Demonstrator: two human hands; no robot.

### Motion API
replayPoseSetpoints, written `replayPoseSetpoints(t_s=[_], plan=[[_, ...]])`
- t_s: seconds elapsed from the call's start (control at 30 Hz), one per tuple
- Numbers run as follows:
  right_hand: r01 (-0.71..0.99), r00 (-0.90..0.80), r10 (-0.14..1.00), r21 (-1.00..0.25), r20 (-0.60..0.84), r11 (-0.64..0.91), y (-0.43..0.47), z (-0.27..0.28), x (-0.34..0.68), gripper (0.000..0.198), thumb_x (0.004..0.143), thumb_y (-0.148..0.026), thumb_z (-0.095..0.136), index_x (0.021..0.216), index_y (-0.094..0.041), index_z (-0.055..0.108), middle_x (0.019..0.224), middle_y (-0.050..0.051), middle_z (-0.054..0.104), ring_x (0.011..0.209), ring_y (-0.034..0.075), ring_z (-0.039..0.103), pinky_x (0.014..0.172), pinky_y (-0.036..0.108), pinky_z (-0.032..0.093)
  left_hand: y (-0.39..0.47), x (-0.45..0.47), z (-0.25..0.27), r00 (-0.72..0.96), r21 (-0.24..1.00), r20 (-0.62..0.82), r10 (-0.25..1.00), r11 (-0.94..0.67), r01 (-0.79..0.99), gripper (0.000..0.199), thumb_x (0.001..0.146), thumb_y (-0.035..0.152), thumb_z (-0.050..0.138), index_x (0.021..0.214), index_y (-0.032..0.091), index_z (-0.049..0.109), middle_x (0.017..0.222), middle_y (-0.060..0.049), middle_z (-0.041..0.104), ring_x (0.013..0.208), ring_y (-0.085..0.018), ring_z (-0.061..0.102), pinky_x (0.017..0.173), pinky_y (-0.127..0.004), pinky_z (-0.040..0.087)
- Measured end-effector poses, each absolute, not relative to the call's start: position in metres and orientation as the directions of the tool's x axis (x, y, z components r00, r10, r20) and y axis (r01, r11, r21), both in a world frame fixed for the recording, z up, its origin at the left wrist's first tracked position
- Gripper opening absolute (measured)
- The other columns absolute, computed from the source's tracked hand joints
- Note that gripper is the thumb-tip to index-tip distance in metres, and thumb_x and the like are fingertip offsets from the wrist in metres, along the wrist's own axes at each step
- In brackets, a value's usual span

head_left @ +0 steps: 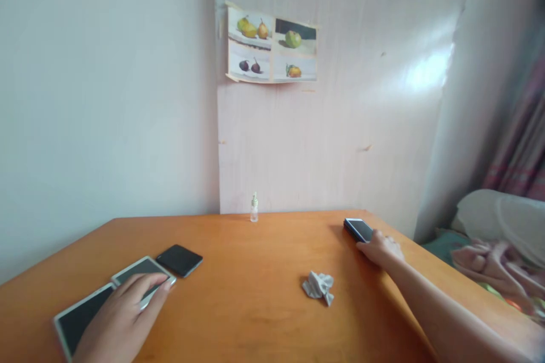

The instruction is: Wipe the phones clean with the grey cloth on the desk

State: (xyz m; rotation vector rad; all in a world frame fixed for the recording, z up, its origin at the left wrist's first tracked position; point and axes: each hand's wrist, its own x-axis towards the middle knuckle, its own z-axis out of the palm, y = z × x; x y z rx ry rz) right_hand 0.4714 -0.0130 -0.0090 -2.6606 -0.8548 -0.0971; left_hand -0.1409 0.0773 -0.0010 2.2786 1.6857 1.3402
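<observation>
At the lower left, my left hand has its thumb and fingers closed at the right edge of a white-framed tablet. A second, larger white-framed tablet lies beside it, partly covered by that hand. Just behind them is a black flat device. Over on the right, my right hand grips the near end of a dark-screened phone, which rests on a dark layer, perhaps a case or another phone. The fingers hide the phone's near part.
A crumpled grey cloth or tissue sits on the orange wooden table. Against the wall stands a small clear spray bottle. Fruit pictures hang above. Beyond the table's right edge is bedding.
</observation>
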Motion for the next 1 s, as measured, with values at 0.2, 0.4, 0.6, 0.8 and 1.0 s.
replayPoseSetpoints(t_s=[0.2,0.4,0.6,0.8,1.0], plan=[[0.72,0.687,0.705,-0.292,0.175,-0.629,-0.005,-0.023,0.443,0.06,0.067,-0.057,0.066,0.119,-0.027,0.061,0.104,0.017,0.067,0.099,0.038,0.066,0.077,0.046,0.049,0.065,-0.139,0.006,0.199,0.417,0.552,0.809,-0.476,0.774,0.031,0.093,0.049,0.043,0.095,0.026,0.065,0.101,-0.004,0.068,0.1,-0.022,0.063,0.089,-0.034,0.048],[0.819,0.535,0.829,-0.341,0.163,-0.462,0.01,-0.024,0.381,0.059,0.067,-0.048,0.068,0.121,-0.029,0.06,0.099,0.014,0.068,0.09,0.035,0.068,0.073,0.042,0.049,0.056,-0.135,0.008,0.201,0.406,0.546,0.813,-0.467,0.785,0.027,0.095,0.041,0.043,0.093,0.024,0.064,0.097,-0.004,0.065,0.096,-0.02,0.061,0.085,-0.032,0.045],[0.914,0.347,0.914,-0.294,0.211,-0.279,0.037,-0.018,0.299,0.071,0.07,-0.048,0.066,0.136,-0.025,0.051,0.111,0.015,0.066,0.098,0.032,0.066,0.078,0.037,0.048,0.048,-0.13,0.009,0.211,0.401,0.488,0.847,-0.432,0.808,0.018,0.094,0.034,0.049,0.091,0.024,0.063,0.097,-0.004,0.065,0.095,-0.019,0.061,0.082,-0.03,0.042],[0.948,0.201,0.96,-0.285,0.195,-0.141,0.081,-0.008,0.21,0.07,0.073,-0.046,0.064,0.137,-0.022,0.05,0.114,0.014,0.063,0.103,0.03,0.064,0.083,0.035,0.047,0.043,-0.128,0.009,0.207,0.385,0.436,0.876,-0.389,0.837,0.014,0.091,0.033,0.053,0.093,0.025,0.064,0.1,-0.004,0.066,0.097,-0.021,0.061,0.083,-0.034,0.038],[0.954,0.14,0.973,-0.287,0.183,-0.083,0.134,-0.002,0.136,0.081,0.07,-0.047,0.067,0.143,-0.021,0.042,0.121,0.015,0.06,0.111,0.032,0.06,0.089,0.039,0.046,0.04,-0.128,0.01,0.194,0.391,0.422,0.885,-0.371,0.842,0.015,0.09,0.034,0.052,0.094,0.025,0.064,0.101,-0.004,0.067,0.097,-0.022,0.06,0.086,-0.038,0.036]])
